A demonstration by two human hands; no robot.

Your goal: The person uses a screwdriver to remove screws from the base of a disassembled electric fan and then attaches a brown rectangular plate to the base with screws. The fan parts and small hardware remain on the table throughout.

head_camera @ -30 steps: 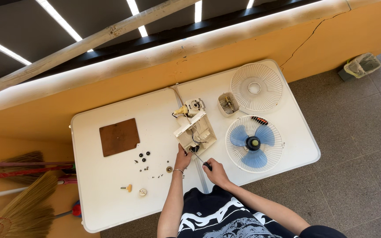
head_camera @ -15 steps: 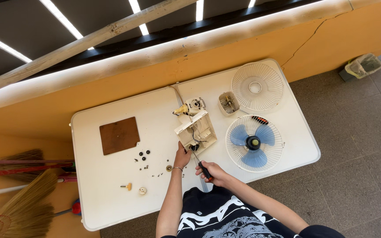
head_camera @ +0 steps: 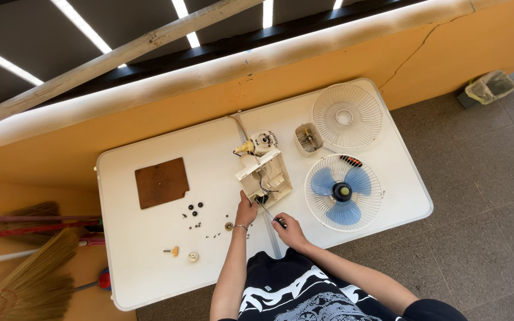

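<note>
Fan well into teardown on white table (head_camera: 150, 279). Front grille (head_camera: 347, 116) off, lying at far right; rear cage with blue blades (head_camera: 343, 191) apart beside it. Small screws and knobs (head_camera: 196, 209) scattered mid-table. Opened cream base housing (head_camera: 264, 176) at table centre, wires exposed. Left hand (head_camera: 245, 212) resting against housing's near corner, fingers curled, grip unclear. Right hand (head_camera: 288, 229) closed round thin screwdriver (head_camera: 267, 212) aimed at housing. Motor unit (head_camera: 258, 142) behind, seemingly not yet opened.

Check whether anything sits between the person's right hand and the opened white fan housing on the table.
Nothing visible blocks it. The right hand holds a thin tool whose shaft runs across bare table up to the white fan housing. The left hand already rests at the housing's near-left corner, beside that line rather than across it.
</note>
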